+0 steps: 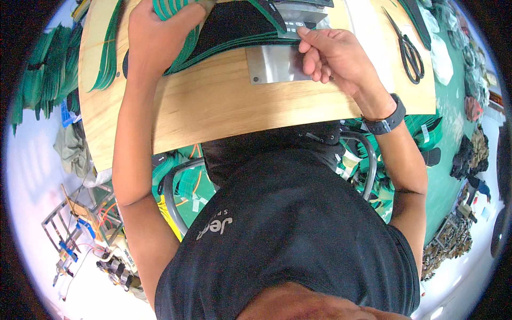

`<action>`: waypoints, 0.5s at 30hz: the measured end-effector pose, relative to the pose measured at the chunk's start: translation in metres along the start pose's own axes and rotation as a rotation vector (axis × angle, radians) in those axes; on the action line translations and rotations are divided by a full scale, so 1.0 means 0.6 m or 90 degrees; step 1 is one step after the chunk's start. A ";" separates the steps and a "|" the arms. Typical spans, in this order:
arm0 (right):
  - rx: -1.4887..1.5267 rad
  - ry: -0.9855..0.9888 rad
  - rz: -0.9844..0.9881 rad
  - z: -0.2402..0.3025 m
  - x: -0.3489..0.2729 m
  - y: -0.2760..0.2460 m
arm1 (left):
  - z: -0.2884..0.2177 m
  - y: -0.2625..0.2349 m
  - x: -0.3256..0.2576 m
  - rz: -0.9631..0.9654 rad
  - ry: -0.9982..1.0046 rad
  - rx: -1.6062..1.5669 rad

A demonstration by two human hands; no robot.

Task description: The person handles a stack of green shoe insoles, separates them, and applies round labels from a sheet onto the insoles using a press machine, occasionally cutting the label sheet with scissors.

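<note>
Keeping edges flush on one wooden table (213, 106) suits one green-and-black layered stack (232, 26).
Left hand (154, 40) curls around its left end; right hand (338, 56), near its right edge, has thumb and forefinger almost together, grip unclear; layers uncountable. One left bundle (110, 56), one right bundle (418, 22), one metal plate (274, 66), one pair of scissors (406, 49).

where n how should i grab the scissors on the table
Best by their black looped handles, probably with the right hand, coming from the near side: the scissors lie on the table with loops toward its near edge and blades pointing away, and that hand is the closer one.
</note>
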State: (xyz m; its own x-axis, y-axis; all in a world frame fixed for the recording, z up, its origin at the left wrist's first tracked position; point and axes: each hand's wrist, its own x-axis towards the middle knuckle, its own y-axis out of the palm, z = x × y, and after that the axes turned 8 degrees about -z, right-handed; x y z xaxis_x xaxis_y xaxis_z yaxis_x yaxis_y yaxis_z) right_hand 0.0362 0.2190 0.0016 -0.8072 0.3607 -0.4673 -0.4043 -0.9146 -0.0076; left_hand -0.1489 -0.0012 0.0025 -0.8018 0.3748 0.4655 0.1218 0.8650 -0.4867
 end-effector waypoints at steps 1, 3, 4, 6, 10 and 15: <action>0.005 0.000 -0.003 -0.001 -0.001 0.001 | -0.001 0.001 -0.002 0.002 0.003 0.003; 0.010 -0.004 -0.006 -0.001 -0.001 0.001 | -0.019 0.009 -0.003 0.017 0.000 -0.071; 0.012 -0.006 -0.008 -0.002 0.000 0.001 | -0.037 0.022 -0.002 0.033 -0.005 -0.148; 0.024 -0.012 -0.011 -0.001 -0.002 0.001 | -0.064 0.026 0.002 0.093 -0.025 -0.225; 0.046 -0.020 -0.030 0.000 -0.010 0.005 | -0.095 0.017 -0.009 0.152 0.029 -0.164; 0.068 -0.038 -0.050 -0.006 -0.012 0.010 | -0.071 0.012 0.009 0.112 -0.014 -0.082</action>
State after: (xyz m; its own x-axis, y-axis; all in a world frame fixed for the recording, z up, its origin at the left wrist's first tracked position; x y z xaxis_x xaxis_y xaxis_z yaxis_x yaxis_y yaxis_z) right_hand 0.0413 0.2104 0.0016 -0.7940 0.4442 -0.4151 -0.5087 -0.8593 0.0536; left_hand -0.1276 0.0215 0.0327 -0.7740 0.5176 0.3648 0.3339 0.8230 -0.4595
